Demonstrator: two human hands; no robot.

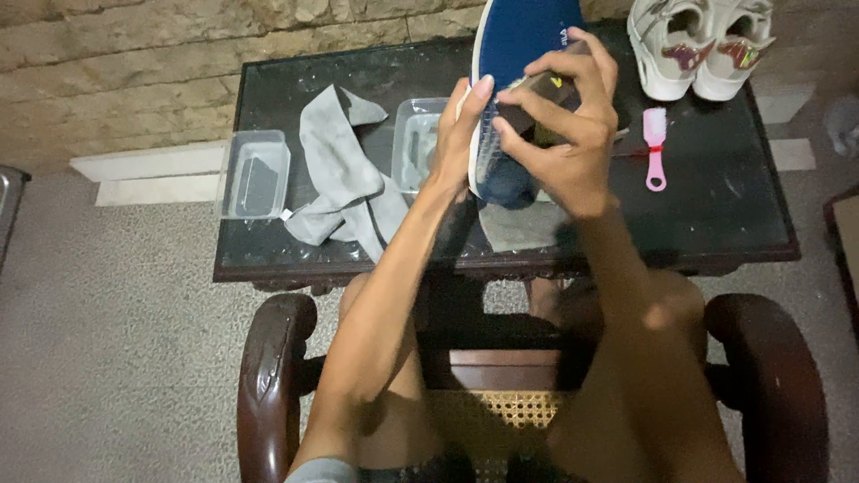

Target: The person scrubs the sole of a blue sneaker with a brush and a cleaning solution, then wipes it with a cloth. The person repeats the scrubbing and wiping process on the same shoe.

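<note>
Left hand: your left hand [458, 134] is pressed against the left edge of the blue shoe [519, 54], fingers pointing up, its grip clamped on the shoe's side.
Right hand: your right hand [565, 121] wraps a dark brush [530, 100] whose body is mostly hidden by the fingers; the grip is closed around it and the brush lies against the shoe's pale sole.
Blue shoe: you hold it above the bench [743, 215], raised between both hands, toe end down and sole facing you, over the bench's middle.
Grey cloth under shoe: a flat grey piece [523, 228] lies on the bench straight below the shoe.
Crumpled grey rag: a rag [344, 174] lies left of the shoe, spread across the bench.
Near container: a clear plastic tub [416, 143] sits just left of the shoe, partly behind your left hand.
Far container: a second clear tub [255, 174] stands further left of the shoe, at the bench's left edge, beyond the rag.
Pink brush: a small pink brush [655, 148] lies right of the shoe, apart from it.
White shoes: a pair [702, 45] stands up and to the right of the blue shoe, at the bench's back corner.
Chair: wooden arms [268, 376] show below the shoe, on your side of the bench.
</note>
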